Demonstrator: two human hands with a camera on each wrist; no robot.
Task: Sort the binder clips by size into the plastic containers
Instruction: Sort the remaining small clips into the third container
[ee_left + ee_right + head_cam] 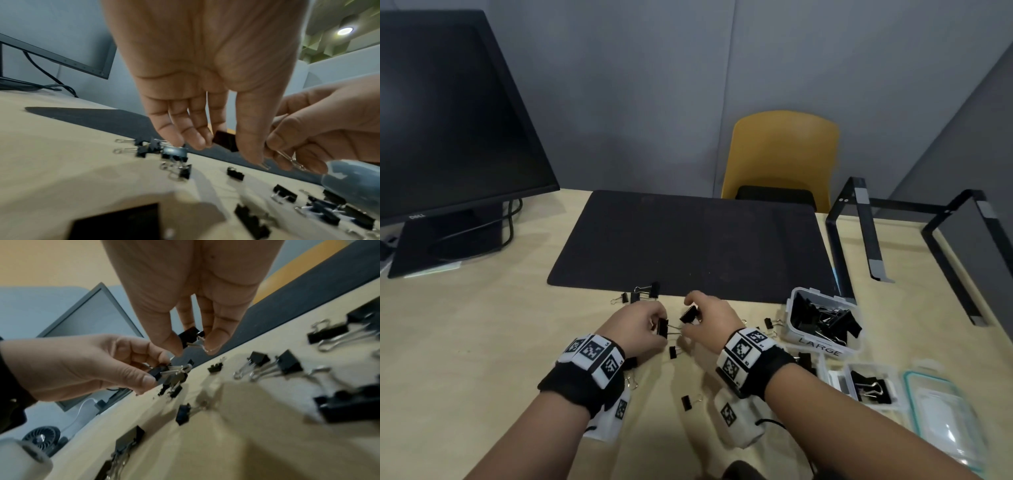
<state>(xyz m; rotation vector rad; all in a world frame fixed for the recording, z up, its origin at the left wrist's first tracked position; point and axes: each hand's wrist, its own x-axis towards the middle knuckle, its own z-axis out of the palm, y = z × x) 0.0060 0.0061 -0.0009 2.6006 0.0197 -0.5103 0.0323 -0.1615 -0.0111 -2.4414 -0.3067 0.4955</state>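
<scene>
Both hands hover close together over the wooden table (482,342), just in front of the black mat (688,240). My left hand (658,328) pinches a black binder clip (663,327) between thumb and fingers; its wire handles point toward my right hand. The same grip shows in the left wrist view, where the left hand (224,151) holds the clip (225,142). My right hand (691,323) pinches a second black clip (690,314), seen in the right wrist view as the hand (194,346) on the clip (189,336). A clear container marked LARGE (796,329) holds several clips.
Loose clips lie around the hands: a cluster (643,293) at the mat's edge, one (674,352) below the hands, one (687,402) nearer me. A second clear container (893,373) and a lid (945,411) sit at the right. Monitor (448,120) far left, black stand (859,233) far right.
</scene>
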